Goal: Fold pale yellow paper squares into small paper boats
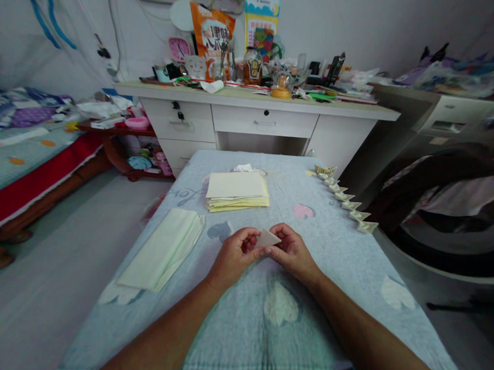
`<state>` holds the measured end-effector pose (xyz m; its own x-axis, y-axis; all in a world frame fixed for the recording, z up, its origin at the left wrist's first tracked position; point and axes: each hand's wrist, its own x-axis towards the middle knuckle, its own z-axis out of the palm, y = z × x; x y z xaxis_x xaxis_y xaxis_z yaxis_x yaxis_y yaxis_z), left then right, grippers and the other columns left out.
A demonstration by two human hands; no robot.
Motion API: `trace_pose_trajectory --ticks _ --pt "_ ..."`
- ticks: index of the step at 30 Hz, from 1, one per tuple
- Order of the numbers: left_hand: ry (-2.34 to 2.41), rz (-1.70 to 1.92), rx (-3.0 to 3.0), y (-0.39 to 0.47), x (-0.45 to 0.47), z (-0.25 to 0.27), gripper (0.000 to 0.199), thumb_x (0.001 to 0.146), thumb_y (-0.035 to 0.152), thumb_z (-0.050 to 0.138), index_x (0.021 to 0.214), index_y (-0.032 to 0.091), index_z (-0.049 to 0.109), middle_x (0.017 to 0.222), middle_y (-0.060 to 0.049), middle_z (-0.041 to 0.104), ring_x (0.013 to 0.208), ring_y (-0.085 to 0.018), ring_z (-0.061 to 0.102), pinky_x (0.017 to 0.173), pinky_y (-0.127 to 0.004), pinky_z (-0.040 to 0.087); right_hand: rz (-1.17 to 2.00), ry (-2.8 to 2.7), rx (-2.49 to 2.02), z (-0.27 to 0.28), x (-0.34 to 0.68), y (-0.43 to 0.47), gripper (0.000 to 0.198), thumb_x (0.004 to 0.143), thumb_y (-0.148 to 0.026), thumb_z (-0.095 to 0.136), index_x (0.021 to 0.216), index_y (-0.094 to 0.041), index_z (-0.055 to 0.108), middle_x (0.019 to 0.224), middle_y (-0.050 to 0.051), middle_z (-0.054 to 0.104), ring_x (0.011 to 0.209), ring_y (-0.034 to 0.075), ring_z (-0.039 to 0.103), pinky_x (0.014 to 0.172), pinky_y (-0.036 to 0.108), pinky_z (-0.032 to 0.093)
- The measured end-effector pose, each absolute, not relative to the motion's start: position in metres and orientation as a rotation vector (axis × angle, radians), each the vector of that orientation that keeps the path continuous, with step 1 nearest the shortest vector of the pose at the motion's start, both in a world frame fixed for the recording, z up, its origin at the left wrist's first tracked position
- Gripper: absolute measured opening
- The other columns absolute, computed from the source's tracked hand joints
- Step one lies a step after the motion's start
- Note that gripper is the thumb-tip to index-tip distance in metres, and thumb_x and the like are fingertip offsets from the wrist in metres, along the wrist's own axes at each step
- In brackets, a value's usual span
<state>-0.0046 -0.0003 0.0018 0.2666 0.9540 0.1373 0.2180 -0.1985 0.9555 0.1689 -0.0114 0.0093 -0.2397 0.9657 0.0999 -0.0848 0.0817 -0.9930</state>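
Paper triangle [267, 238] sits pinched between your left hand [236, 256] and right hand [293, 251] above the cloth-draped counter [233, 338]; you appear mid-fold, and the next move likely calls for firmly pressing its edges.

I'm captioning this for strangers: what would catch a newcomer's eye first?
Probably the small pale paper triangle held between the left hand and right hand, over the middle of the cloth-covered table. Next, the row of folded paper pieces along the table's right edge, then the bright orange bag on the desk behind.
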Motion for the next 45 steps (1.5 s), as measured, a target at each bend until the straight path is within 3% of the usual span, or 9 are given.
trace_pose_trajectory --ticks 17,30,37,41,45 --pt "1.008 0.983 1.479 -0.0007 -0.0030 -0.0015 0.034 0.076 0.041 0.071 0.097 0.015 0.065 0.073 0.002 0.054 0.068 -0.012 0.051 0.063 -0.023 0.042 1.248 -1.406 -0.978 0.0128 0.1702 -0.0139 0.026 0.078 -0.035 0.070 0.091 -0.021 0.052 0.076 -0.002 0.057 0.067 0.012 0.054 0.061 0.023 0.041" --pt "0.997 0.968 1.424 0.0000 -0.0025 -0.0007 0.035 0.075 0.041 0.071 0.096 0.013 0.067 0.072 0.001 0.056 0.066 -0.012 0.052 0.062 -0.023 0.042 1.088 -1.533 -1.068 0.0112 0.1731 -0.0138 0.021 0.081 -0.034 0.067 0.091 -0.020 0.054 0.073 -0.001 0.059 0.064 0.011 0.053 0.061 0.023 0.042" --pt "0.962 0.953 1.356 -0.0014 -0.0024 0.0043 0.035 0.079 0.038 0.067 0.102 0.012 0.066 0.071 0.000 0.059 0.062 -0.011 0.053 0.057 -0.022 0.042 0.960 -1.595 -1.106 0.0155 0.1702 -0.0159 0.010 0.083 -0.024 0.060 0.091 -0.020 0.055 0.068 -0.004 0.054 0.058 0.010 0.049 0.056 0.021 0.041" --pt "0.935 0.945 1.313 -0.0030 -0.0014 0.0024 0.040 0.082 0.035 0.062 0.116 0.013 0.057 0.073 0.000 0.061 0.060 -0.011 0.057 0.056 -0.022 0.045 0.895 -1.636 -1.129 0.0144 0.1684 -0.0161 0.012 0.082 -0.018 0.057 0.094 -0.020 0.054 0.073 -0.002 0.054 0.060 0.010 0.050 0.056 0.022 0.042" --pt "0.929 0.939 1.311 -0.0032 0.0005 0.0005 0.035 0.084 0.027 0.058 0.117 0.017 0.053 0.082 -0.002 0.065 0.066 -0.014 0.061 0.057 -0.023 0.049 0.730 -1.692 -1.122 0.0128 0.1680 -0.0164 0.023 0.078 -0.012 0.056 0.099 -0.021 0.057 0.090 0.001 0.053 0.068 0.011 0.052 0.060 0.023 0.043"
